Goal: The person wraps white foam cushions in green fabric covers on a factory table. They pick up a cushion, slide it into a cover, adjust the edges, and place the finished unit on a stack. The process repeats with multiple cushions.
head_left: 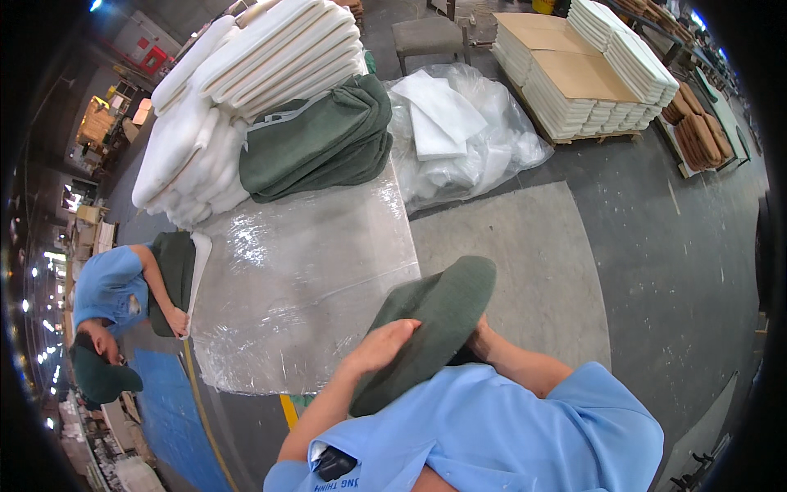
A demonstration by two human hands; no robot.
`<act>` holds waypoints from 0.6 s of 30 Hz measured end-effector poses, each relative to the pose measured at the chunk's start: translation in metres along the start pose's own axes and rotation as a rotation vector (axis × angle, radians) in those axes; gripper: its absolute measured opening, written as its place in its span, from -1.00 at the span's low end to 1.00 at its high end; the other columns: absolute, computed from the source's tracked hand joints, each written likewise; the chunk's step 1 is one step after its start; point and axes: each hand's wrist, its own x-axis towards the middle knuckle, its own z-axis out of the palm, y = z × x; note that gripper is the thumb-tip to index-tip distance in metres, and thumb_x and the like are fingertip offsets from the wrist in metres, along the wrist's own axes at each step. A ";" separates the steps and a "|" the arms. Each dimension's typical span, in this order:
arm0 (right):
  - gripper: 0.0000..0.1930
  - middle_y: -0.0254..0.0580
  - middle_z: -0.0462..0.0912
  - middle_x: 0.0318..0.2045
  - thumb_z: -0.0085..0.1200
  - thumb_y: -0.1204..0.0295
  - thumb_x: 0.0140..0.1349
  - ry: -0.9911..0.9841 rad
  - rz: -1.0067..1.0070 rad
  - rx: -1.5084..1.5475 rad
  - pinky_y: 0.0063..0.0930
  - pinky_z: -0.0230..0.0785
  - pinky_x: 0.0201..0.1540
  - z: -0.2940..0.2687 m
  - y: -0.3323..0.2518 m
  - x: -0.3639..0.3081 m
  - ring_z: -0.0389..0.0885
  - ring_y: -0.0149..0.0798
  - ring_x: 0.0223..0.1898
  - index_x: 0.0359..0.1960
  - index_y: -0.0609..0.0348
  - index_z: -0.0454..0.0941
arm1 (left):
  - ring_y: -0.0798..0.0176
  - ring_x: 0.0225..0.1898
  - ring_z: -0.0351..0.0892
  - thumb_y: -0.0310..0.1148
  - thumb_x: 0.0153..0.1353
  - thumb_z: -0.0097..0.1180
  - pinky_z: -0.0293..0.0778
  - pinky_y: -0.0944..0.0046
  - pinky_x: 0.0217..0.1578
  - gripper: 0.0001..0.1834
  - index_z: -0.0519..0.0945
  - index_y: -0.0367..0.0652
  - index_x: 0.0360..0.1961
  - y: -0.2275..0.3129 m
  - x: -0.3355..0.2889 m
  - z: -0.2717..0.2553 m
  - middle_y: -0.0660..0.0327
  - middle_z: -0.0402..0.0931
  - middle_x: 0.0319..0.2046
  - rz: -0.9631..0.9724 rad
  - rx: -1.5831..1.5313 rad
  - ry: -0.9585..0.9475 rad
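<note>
A dark green fabric-covered cushion (438,307) is held upright and tilted against my body, beyond the table's near right corner. My left hand (387,344) presses on its left face with the fingers bent onto the cloth. On the far right edge, my right hand (479,336) grips the cushion from its other side; its fingertips are partly hidden behind it. Several matching green covers (320,139) lie stacked at the back of the plastic-wrapped table (303,279).
White foam pads (279,53) and fluffy white batting (184,164) pile up behind the table. A clear bag (500,164) holds white sheets. Beyond it stands a pallet of white pads (574,90). At the left, a co-worker (115,283) handles another green cushion (170,283).
</note>
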 end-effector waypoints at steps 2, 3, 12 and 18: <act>-0.56 -0.02 0.73 0.18 -0.09 0.10 0.60 -0.008 0.003 -0.052 0.21 0.45 0.31 -0.002 0.001 -0.004 0.66 0.18 0.23 0.39 -0.12 0.50 | -0.25 0.36 0.51 0.15 0.56 0.00 0.42 -0.10 0.38 -0.28 0.55 -0.32 0.36 -0.018 0.027 -0.010 -0.21 0.54 0.31 -0.095 0.286 0.228; -0.56 -0.01 0.73 0.18 -0.08 0.09 0.60 -0.003 0.000 -0.078 0.20 0.45 0.30 -0.004 0.001 -0.006 0.66 0.18 0.23 0.39 -0.12 0.51 | -0.25 0.37 0.51 0.18 0.54 0.02 0.42 -0.10 0.38 -0.26 0.57 -0.33 0.33 -0.028 0.043 -0.014 -0.22 0.53 0.33 -0.140 0.430 0.333; -0.55 0.03 0.73 0.17 -0.06 0.07 0.58 0.212 -0.136 -0.494 0.19 0.47 0.29 -0.023 0.009 0.006 0.67 0.20 0.23 0.37 -0.09 0.53 | -0.26 0.22 0.66 0.07 0.33 0.32 0.54 -0.12 0.22 -0.34 0.70 -0.33 0.18 -0.040 0.136 -0.011 -0.24 0.70 0.12 -0.276 0.418 0.284; -0.54 0.07 0.73 0.17 -0.04 0.06 0.56 0.319 -0.144 -0.736 0.18 0.47 0.29 0.002 0.016 0.026 0.67 0.22 0.23 0.36 -0.07 0.55 | -0.42 -0.19 0.65 -0.18 0.56 0.04 0.50 -0.26 -0.20 -0.71 0.54 -0.22 -0.16 -0.055 0.127 0.037 -0.20 0.67 -0.30 0.014 0.667 0.680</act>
